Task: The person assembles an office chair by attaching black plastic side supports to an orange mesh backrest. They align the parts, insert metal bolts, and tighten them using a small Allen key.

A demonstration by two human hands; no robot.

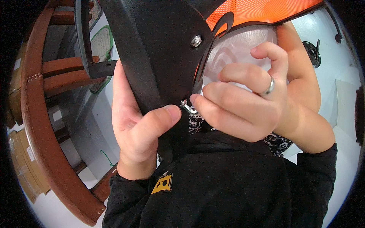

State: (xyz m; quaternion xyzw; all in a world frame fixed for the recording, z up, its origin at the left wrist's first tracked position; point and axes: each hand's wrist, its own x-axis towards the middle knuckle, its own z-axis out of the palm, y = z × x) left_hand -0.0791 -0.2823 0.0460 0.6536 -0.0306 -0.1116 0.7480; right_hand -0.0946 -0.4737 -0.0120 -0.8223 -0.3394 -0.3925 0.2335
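Note:
A black, smooth-faced chair part [152, 49] stands tilted in front of me, joined to orange mesh [262, 11]. My left hand [133, 121] grips its lower end, thumb across the front and the other fingers hidden behind. Just beyond that thumb tip, a small silver hex key [189, 109] sits at a fastener near the part's lower edge. My right hand [247, 95] is curled, with the lowest fingertip against the hex key and a ring on one finger; its thumb is hidden. Higher up on the part is a silver bolt [196, 41].
On the left, a black bracket [85, 49] juts from the chair part beside a brown curved frame [45, 125]. Cardboard boxes [28, 163] lie beyond it. My bare leg [304, 83] is at the right, and a black round object [313, 53] lies on the pale floor [323, 32].

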